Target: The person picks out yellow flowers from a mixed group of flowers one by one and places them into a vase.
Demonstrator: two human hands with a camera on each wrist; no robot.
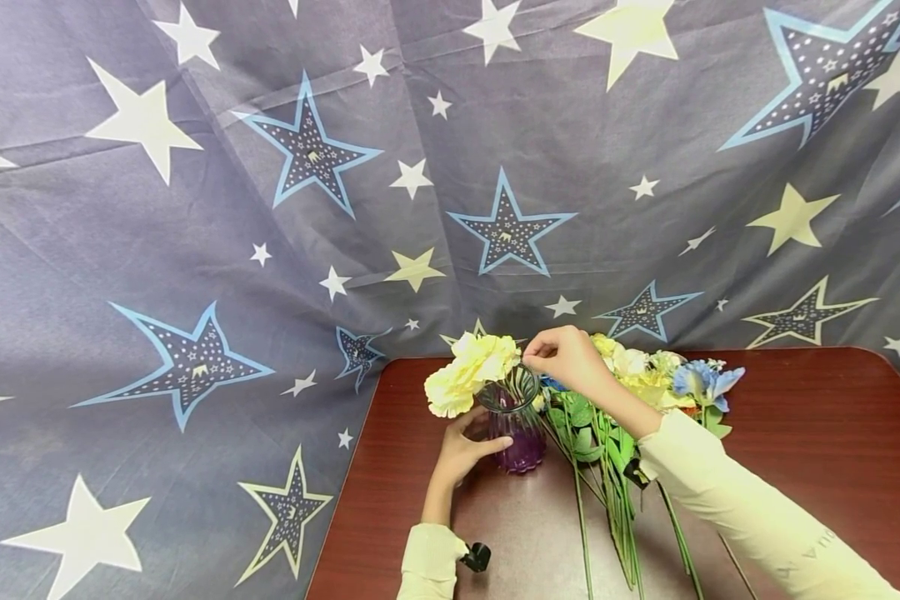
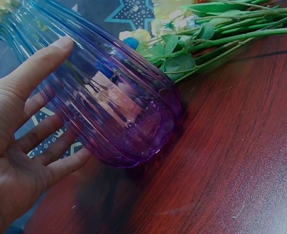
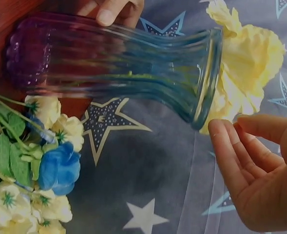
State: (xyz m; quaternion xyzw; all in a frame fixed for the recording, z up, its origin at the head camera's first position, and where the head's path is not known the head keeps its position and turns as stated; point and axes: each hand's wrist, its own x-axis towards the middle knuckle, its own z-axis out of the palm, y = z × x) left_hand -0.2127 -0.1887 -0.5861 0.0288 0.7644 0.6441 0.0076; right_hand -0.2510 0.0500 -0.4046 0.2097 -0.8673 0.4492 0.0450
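A ribbed glass vase [image 1: 521, 429], purple at the base and blue-green at the neck, stands on the table. My left hand [image 1: 461, 454] holds its side, thumb in front and fingers behind; the left wrist view shows this hand [image 2: 31, 126] around the glass. Yellow flowers [image 1: 471, 373] lean leftward out of the mouth, and their stems show through the glass. My right hand [image 1: 570, 358] is raised beside the rim, near the petals. In the right wrist view this hand [image 3: 260, 170] has its fingers loosely bent, thumb close to them, with nothing seen between.
Right of the vase lies a bunch of artificial flowers [image 1: 645, 375], yellow, white and blue, with green stems [image 1: 618, 517] reaching toward the near edge. A star-patterned cloth [image 1: 420, 208] hangs behind the reddish-brown table [image 1: 817, 433].
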